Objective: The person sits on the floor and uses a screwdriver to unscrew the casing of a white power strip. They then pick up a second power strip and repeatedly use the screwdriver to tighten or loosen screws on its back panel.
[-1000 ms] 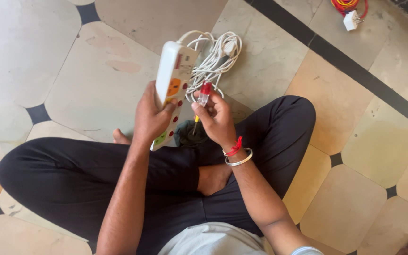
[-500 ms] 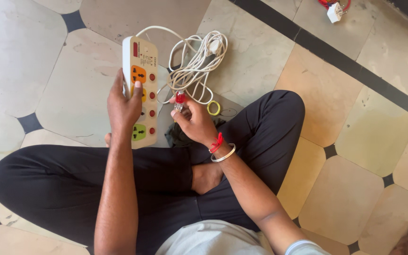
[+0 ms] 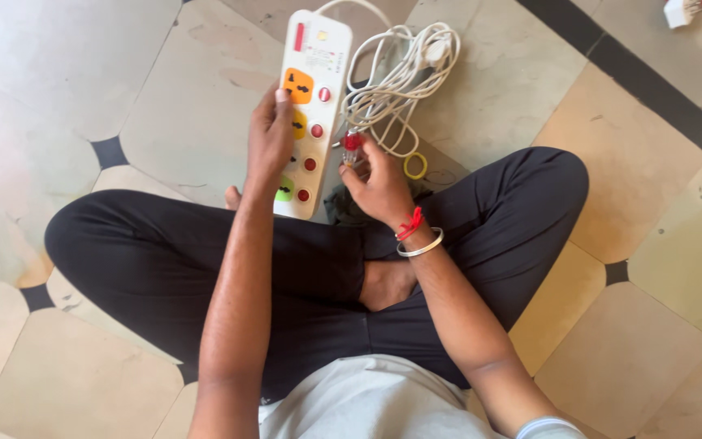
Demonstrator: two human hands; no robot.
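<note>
I sit cross-legged on a tiled floor. My left hand (image 3: 270,138) grips a white power strip (image 3: 312,89) with orange, yellow and green sockets and red switches, its face turned up toward me. My right hand (image 3: 375,179) pinches a small screwdriver with a red and clear handle (image 3: 352,145), its tip at the strip's right edge. The strip's white cord (image 3: 400,73) lies coiled on the floor just beyond my right hand.
A yellow ring (image 3: 415,166) lies on the floor by my right knee. A dark cloth (image 3: 343,207) sits under the strip's near end. A white and red object (image 3: 680,11) lies at the top right, past a dark tile band (image 3: 643,77).
The power strip has been turned from tilted to face up and held straighter. My right hand with the screwdriver stays beside its right edge. The view has shifted slightly.
</note>
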